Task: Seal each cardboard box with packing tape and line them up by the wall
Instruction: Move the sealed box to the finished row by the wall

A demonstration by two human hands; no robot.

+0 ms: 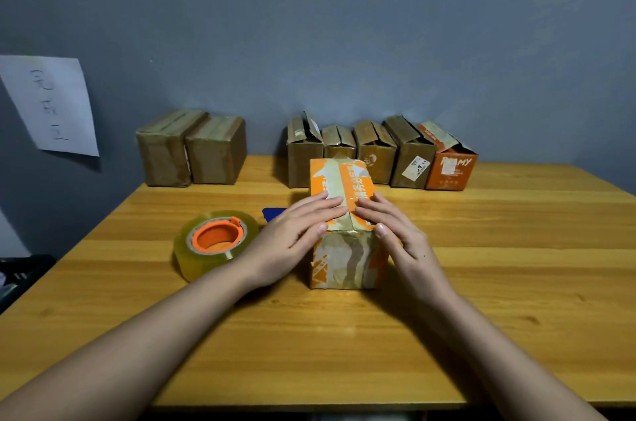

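Left hand [298, 227] and right hand [392, 227] flat, fingers straight, pressing down top flaps of orange box [346, 245] mid-table [481, 283]. Tape roll [216, 243] just left of left hand. Boxes [375, 155] beyond fingertips, along wall [344, 24].

The near box [344, 224] is orange with white arrows and lettering, banded by tan tape. Left of it lies a roll of tape [216, 243], clear yellowish with an orange core, and a dark blue thing [272, 213] peeps out beyond. The table [481, 283] is honey-yellow wood with grain streaks. Far boxes [192, 148] are brown, the rightmost one [451, 167] orange. The wall [309, 24] is grey-blue, bearing a white sheet [51, 103] with grey writing
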